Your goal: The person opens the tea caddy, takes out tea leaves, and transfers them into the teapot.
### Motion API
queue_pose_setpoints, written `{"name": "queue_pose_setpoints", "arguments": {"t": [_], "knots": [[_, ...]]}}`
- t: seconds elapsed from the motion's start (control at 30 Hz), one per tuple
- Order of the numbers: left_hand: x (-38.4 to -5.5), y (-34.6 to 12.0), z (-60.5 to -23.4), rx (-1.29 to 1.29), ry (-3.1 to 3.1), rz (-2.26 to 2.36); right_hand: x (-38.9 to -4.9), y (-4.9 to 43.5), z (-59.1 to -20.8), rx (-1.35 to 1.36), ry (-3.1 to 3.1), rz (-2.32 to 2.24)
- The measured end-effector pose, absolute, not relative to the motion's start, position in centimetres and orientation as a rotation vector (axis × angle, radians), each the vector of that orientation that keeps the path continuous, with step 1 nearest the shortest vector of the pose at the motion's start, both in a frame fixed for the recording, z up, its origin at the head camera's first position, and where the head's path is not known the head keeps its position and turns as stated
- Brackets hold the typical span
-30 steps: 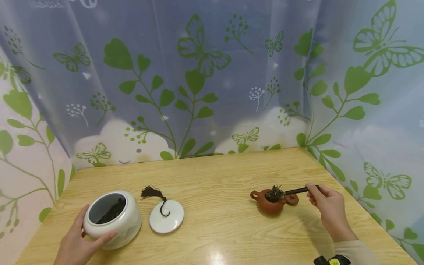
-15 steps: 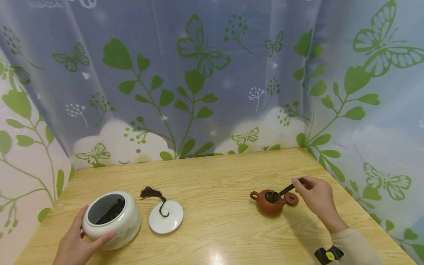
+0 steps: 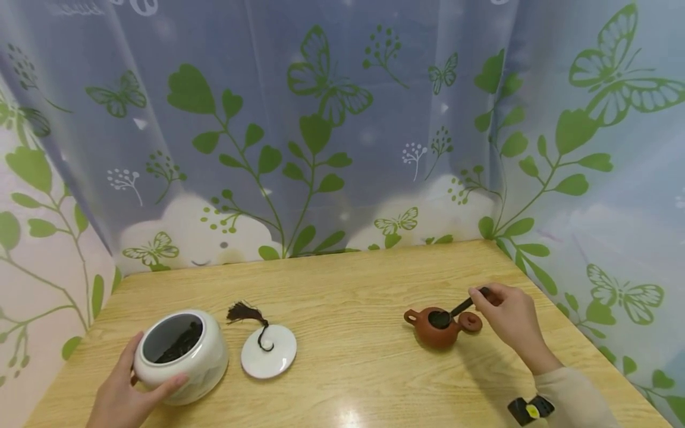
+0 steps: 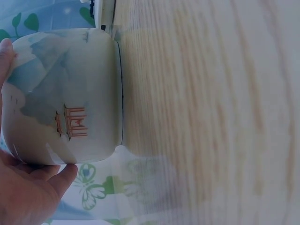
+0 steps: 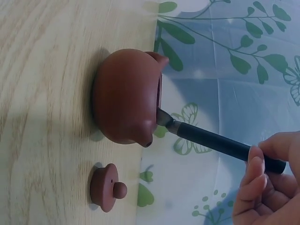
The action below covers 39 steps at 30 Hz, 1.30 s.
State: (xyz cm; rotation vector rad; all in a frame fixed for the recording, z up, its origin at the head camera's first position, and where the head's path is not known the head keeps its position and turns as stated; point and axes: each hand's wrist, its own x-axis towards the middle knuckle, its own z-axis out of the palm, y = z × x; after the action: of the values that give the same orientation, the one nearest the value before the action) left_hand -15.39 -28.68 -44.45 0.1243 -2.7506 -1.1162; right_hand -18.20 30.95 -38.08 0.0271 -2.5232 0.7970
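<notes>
Emptying, I judge: right grip pinches black-handled scoop in round red-clay teapot; left grip holds white ceramic jar; lift-out next.

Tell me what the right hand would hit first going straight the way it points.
Probably the clay teapot; the right hand aims the black-handled scoop into its opening. The teapot's lid seems off that line, though depth is unclear.

On the table stand a jar and a teapot; a white lid with tassel lies between, a brown lid near the teapot.
</notes>
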Motion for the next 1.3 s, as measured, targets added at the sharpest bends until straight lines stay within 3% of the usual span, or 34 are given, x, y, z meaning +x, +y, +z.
{"name": "queue_pose_setpoints", "arguments": {"t": [0.33, 0.6, 0.97, 1.3], "knots": [[-15.2, -28.7, -44.6, 0.125, -2.739, -1.111, -17.9, 31.6, -37.6, -0.054, -2.462, 0.904], [-15.3, -28.7, -44.3, 0.137, -2.762, -1.111, -18.4, 31.2, -37.4, -0.168, -2.319, 1.301], [-15.2, -28.7, -44.4, 0.086, -2.746, -1.096, -19.7, 27.0, -37.2, -0.201, -2.086, 1.875], [-15.3, -28.7, -44.3, 0.077, -2.753, -1.104, -21.2, 21.7, -37.6, -0.183, -2.023, 2.098]]}}
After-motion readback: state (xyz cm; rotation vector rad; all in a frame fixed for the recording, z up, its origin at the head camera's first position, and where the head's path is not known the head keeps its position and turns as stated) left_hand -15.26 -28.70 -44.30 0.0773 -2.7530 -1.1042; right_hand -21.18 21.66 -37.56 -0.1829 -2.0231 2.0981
